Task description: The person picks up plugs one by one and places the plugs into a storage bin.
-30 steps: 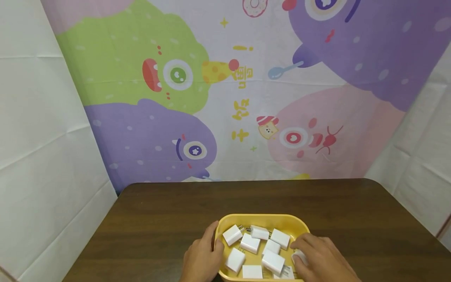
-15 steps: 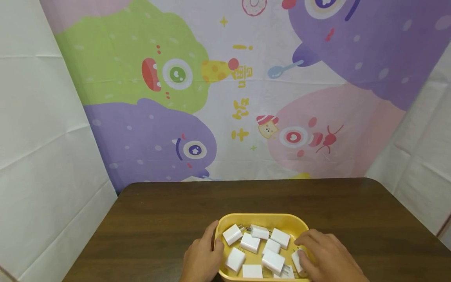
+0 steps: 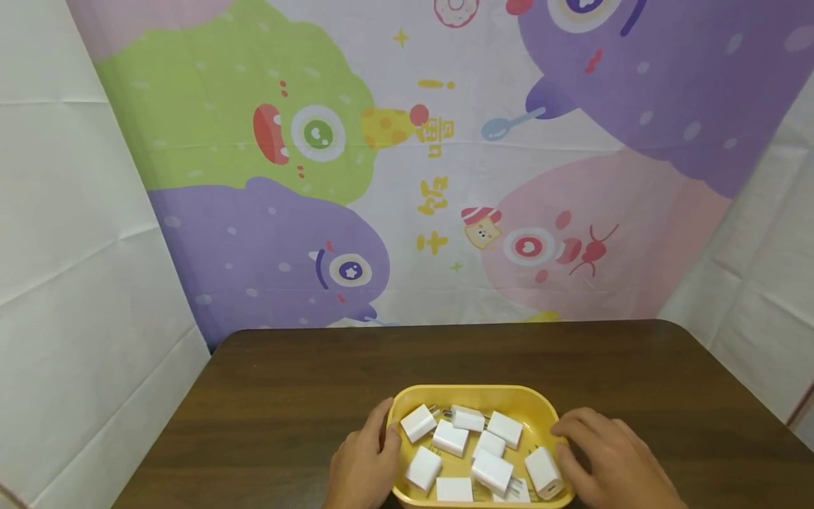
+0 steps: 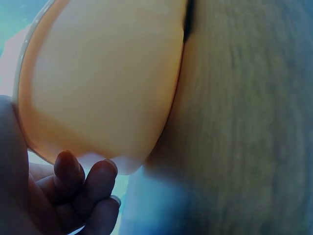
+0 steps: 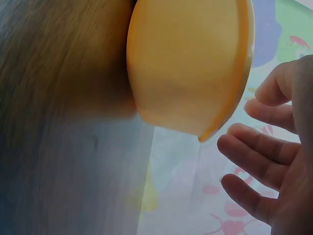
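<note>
A yellow plastic tub (image 3: 542, 408) stands at the front of the table with several white charger plugs (image 3: 450, 437) lying in it. At its left side my left hand (image 3: 364, 459) holds the rim, thumb over the edge and fingers against the outer wall. The left wrist view shows those fingers (image 4: 101, 178) bent beside the tub's wall (image 4: 102, 83). One charger plug (image 3: 543, 472) lies tilted at the tub's right end, its prongs pointing away. My right hand (image 3: 615, 456) is just outside the right rim with nothing in it; the right wrist view shows its fingers spread and loosely bent.
The dark wooden table (image 3: 305, 367) reaches back to a cloth backdrop (image 3: 445, 162) printed with cartoon monsters. Plain white cloth walls (image 3: 83, 233) rise on the left and right.
My right hand has let go of a charger plug in the tub's right end and drawn back to the right, past the rim. The left hand has stayed on the tub.
</note>
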The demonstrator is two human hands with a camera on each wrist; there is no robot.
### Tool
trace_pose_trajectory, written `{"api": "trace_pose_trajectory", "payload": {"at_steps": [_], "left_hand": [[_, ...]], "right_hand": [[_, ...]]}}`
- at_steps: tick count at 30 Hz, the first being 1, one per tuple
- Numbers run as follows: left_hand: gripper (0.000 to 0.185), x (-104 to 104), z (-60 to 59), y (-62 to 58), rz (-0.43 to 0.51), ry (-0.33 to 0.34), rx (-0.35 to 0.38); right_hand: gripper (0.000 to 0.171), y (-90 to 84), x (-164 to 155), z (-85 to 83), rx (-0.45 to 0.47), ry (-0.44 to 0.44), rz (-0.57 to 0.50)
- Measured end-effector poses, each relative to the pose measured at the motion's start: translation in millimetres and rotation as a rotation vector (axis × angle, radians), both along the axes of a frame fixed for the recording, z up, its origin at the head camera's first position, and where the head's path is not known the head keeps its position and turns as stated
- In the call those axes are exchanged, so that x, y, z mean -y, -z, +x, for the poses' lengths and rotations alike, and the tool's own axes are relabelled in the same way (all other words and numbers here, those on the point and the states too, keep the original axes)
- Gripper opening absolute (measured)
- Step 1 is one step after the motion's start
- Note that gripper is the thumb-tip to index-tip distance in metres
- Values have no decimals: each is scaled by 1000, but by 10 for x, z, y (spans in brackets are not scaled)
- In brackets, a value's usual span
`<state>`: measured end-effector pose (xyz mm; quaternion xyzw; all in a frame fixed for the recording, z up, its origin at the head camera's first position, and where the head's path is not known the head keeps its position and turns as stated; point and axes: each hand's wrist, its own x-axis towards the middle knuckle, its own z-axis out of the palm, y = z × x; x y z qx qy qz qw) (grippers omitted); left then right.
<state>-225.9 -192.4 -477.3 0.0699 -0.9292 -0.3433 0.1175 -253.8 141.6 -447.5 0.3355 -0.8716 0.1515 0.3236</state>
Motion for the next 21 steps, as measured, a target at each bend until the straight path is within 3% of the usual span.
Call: {"api": "trace_pose_trajectory", "payload": {"at_steps": [11, 16, 21], "left_hand": [[45, 68, 29, 77, 72, -38, -65], [36, 94, 39, 91, 144, -84, -145], [27, 140, 26, 65, 141, -97, -148]], "right_hand": [[26, 73, -55, -19, -9, -17, -35], [26, 105, -77, -25, -12, -5, -42], [27, 127, -80, -25, 16, -1, -35]]}}
